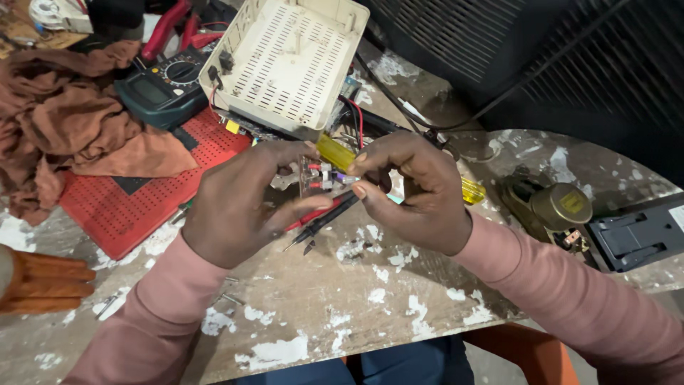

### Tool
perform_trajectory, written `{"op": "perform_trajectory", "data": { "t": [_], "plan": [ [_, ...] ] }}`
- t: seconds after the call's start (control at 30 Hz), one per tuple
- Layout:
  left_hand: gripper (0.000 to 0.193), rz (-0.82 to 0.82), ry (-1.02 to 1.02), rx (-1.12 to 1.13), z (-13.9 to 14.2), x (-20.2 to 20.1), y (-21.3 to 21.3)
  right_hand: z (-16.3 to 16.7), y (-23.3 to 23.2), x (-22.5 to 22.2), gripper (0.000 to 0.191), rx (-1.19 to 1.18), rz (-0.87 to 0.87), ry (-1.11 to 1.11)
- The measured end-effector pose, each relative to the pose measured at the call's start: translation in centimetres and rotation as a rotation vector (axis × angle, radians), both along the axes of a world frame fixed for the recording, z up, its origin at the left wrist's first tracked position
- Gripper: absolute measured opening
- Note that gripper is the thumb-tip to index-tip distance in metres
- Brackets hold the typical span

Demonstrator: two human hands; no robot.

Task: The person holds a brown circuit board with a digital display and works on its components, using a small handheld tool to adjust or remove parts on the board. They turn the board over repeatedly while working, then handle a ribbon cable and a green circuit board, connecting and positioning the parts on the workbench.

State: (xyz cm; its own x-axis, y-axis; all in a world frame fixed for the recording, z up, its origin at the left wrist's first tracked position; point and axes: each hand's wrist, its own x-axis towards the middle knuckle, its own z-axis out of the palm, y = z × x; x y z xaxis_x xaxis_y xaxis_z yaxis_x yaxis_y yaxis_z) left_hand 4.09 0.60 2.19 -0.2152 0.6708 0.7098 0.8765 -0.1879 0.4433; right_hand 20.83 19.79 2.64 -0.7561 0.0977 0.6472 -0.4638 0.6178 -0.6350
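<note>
Above the paint-flecked grey desk (370, 299), a small clear circuit board with red and white parts (318, 177) was pinched up between the closed left hand (239, 207) and right hand (420, 196), alongside black and red probes (320, 217) and a yellow-handled screwdriver (338, 153), so it could be inspected near the green multimeter (160, 89) and cream perforated plastic casing (288, 60) behind.

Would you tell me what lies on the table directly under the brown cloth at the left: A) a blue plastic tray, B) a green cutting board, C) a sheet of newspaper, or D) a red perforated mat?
D: the brown cloth rests on a red perforated mat, whose holed surface shows beside the left hand.
</note>
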Motion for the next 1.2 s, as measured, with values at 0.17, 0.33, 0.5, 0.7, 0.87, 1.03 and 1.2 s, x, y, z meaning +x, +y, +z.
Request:
{"op": "perform_trajectory", "data": {
  "t": [0.17, 0.33, 0.5, 0.7, 0.87, 1.03, 1.2],
  "plan": [
    [0.058, -0.019, 0.023, 0.03, 0.0, 0.0, -0.1, -0.1, -0.6, -0.3, 0.028, -0.07, -0.012, -0.027],
    [0.056, -0.026, 0.015, 0.046, -0.2, 0.3, 0.3, -0.1, -1.1, -0.8, 0.028, -0.105, -0.014, -0.021],
    [0.057, -0.026, 0.026, 0.034, -0.2, 0.4, 0.3, -0.4, -1.2, -0.8, 0.026, -0.191, 0.033, -0.026],
    [0.057, -0.044, 0.059, 0.053, -0.3, 0.5, 0.3, -0.8, -1.2, -0.8, 0.024, -0.146, 0.011, 0.011],
    [0.057, -0.052, 0.036, 0.038, -0.2, 0.5, 0.2, -0.8, -1.4, -0.7, 0.025, -0.152, -0.013, 0.0],
    [0.056, -0.041, 0.052, 0.037, 0.0, 0.5, 0.2, 0.2, -1.6, -0.8, 0.023, 0.004, -0.112, 0.0],
    [0.054, -0.048, 0.055, 0.054, 0.1, 0.5, 0.1, 1.3, -1.9, -0.9, 0.022, 0.25, -0.214, 0.117]
  ]
}}
